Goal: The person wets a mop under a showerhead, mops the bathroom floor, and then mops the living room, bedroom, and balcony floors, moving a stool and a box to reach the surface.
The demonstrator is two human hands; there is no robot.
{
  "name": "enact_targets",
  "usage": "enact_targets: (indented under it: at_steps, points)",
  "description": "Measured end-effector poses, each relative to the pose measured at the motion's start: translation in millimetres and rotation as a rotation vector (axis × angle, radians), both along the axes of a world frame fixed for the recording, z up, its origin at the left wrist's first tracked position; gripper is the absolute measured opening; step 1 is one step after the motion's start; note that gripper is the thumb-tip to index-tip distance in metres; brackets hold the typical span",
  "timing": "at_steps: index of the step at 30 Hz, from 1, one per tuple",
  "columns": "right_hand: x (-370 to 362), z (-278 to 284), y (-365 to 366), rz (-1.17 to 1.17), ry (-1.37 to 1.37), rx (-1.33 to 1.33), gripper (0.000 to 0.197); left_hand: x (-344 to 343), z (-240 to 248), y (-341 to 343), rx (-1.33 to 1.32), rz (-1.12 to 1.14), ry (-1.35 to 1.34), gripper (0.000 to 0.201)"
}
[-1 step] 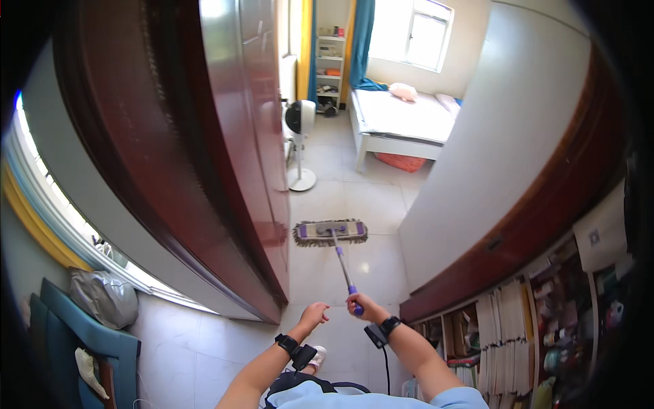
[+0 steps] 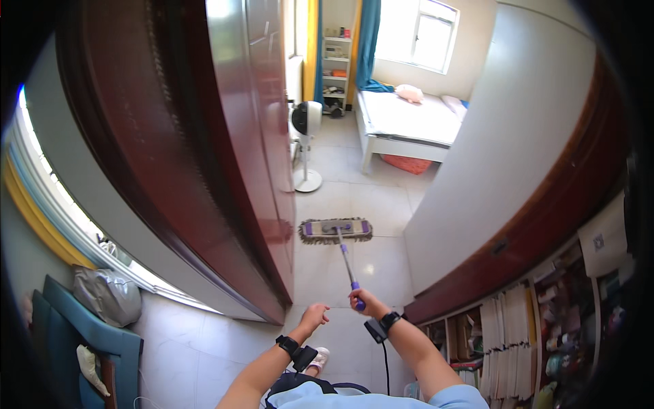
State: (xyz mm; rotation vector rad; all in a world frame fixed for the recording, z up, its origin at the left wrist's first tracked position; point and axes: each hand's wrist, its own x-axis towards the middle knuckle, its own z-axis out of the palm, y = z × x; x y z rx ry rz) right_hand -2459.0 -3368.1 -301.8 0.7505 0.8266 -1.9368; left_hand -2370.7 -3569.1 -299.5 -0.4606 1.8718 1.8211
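Observation:
A flat mop (image 2: pixel 346 258) with a purple-and-silver handle slants ahead of me over the pale tiles. Its wide head, edged with grey-brown fringe, lies flat on the floor in the doorway. My right hand (image 2: pixel 368 303) is wrapped round the purple grip at the near end of the handle. To the left of that grip, my left hand (image 2: pixel 314 319) hangs in the air with its fingers loosely bent and a little apart. It holds nothing and does not touch the mop. Both wrists wear black bands with small boxes.
A dark red door (image 2: pixel 255 150) flanks the left, a pale panel (image 2: pixel 504 150) the right. Beyond stand a white fan (image 2: pixel 308 180), a bed (image 2: pixel 402 121) and a narrow shelf (image 2: pixel 335 68). Near me are a bookshelf (image 2: pixel 507 334) and a teal chair (image 2: pixel 102 320) with a grey bag (image 2: pixel 109 296).
The view has shifted slightly, so the room appears a little farther right. My right hand still grips the mop, and its head stays in the doorway.

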Motion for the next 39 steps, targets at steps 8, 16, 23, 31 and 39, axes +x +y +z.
enact_targets:
  at_steps: [8,16,23,31,39]
  points:
    - [-35,-67,-7,0.053,0.129,0.219,0.015,38,-2,-37,-0.034,0.037,-0.198,0.033]
    - [109,-10,86,-0.003,0.077,0.28,0.016,76,-11,45,-0.035,-0.013,-0.099,0.036]
    - [285,51,157,-0.11,0.004,0.27,0.011,174,-32,178,0.111,-0.245,-0.312,0.05]
    - [434,130,189,-0.069,-0.022,0.324,0.013,238,-43,255,-0.096,-0.806,-0.11,0.045]
    - [398,148,151,-0.028,-0.103,0.38,0.028,208,-22,223,0.016,-0.777,-0.19,0.043]
